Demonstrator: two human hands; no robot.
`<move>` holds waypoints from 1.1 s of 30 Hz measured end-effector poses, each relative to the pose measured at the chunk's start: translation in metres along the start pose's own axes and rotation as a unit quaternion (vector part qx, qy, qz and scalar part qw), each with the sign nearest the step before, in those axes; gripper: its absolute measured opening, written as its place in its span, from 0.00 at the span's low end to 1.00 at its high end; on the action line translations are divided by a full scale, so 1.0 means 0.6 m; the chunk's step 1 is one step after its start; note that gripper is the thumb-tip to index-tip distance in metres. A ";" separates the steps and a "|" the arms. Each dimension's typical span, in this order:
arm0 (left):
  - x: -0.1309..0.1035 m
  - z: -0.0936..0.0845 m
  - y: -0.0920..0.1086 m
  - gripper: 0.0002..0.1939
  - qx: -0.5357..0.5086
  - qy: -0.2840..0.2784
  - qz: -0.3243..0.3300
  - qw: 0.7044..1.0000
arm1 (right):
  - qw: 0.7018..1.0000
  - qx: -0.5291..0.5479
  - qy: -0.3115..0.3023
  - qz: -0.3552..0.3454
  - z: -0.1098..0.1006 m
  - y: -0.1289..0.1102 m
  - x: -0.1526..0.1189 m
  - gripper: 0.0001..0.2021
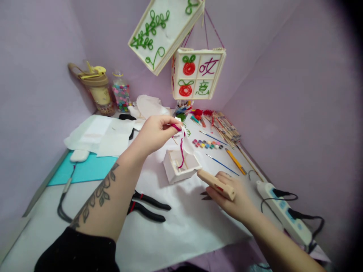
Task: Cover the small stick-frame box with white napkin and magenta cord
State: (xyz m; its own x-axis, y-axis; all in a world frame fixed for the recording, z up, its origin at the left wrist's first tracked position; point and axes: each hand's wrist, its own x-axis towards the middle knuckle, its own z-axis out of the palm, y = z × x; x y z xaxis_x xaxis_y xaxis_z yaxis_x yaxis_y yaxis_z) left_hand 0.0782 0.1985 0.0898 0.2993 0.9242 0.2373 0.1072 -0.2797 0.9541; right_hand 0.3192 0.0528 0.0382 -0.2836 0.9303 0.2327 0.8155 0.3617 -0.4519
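Note:
My left hand [159, 132] is closed in a pinch on a magenta cord [182, 151], held above a small white open-topped box [172, 170]. The cord's lower end hangs into the box. A thin white strip also rises by my fingertips; whether I pinch it too is unclear. My right hand [232, 192] is wrapped round a beige tool that looks like a hot glue gun [215, 184], its front end close to the box's right corner. Dark pointed blades, like scissors [205, 195], show under that hand; their handles are hidden.
Black-handled pliers [150, 207] lie front left. Paintbrushes [222, 164], paint pots [208, 144] and a yellow utility knife [236, 161] lie right. A power strip [286, 211] with cords runs along the right edge. Decorated lanterns [200, 73] hang above. White sheets [99, 132] cover the left back.

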 end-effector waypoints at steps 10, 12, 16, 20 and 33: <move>0.000 0.000 -0.003 0.10 0.003 -0.002 -0.003 1.000 | 1.000 0.021 -0.010 -0.006 0.003 -0.007 0.008 0.11; 0.001 0.000 -0.004 0.10 0.003 -0.002 -0.002 1.000 | 1.000 0.013 -0.009 -0.015 0.003 -0.007 0.010 0.11; 0.002 0.000 -0.004 0.10 0.003 0.000 -0.003 1.000 | 1.000 0.012 -0.007 -0.014 0.005 -0.005 0.008 0.12; 0.002 0.001 -0.003 0.10 0.005 0.001 -0.002 1.000 | 1.000 0.015 -0.008 -0.002 0.005 -0.002 0.006 0.12; 0.001 0.003 -0.002 0.09 0.002 0.001 -0.008 1.000 | 0.999 0.008 -0.017 0.028 -0.003 -0.004 0.006 0.12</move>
State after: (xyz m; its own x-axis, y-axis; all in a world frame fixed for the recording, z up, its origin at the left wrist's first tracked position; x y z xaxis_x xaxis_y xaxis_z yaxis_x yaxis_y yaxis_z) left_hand 0.0798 0.1992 0.0888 0.2958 0.9290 0.2222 0.1158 -0.2658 0.9570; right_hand 0.3172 0.0555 0.0417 -0.2546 0.9505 0.1781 0.8227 0.3097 -0.4767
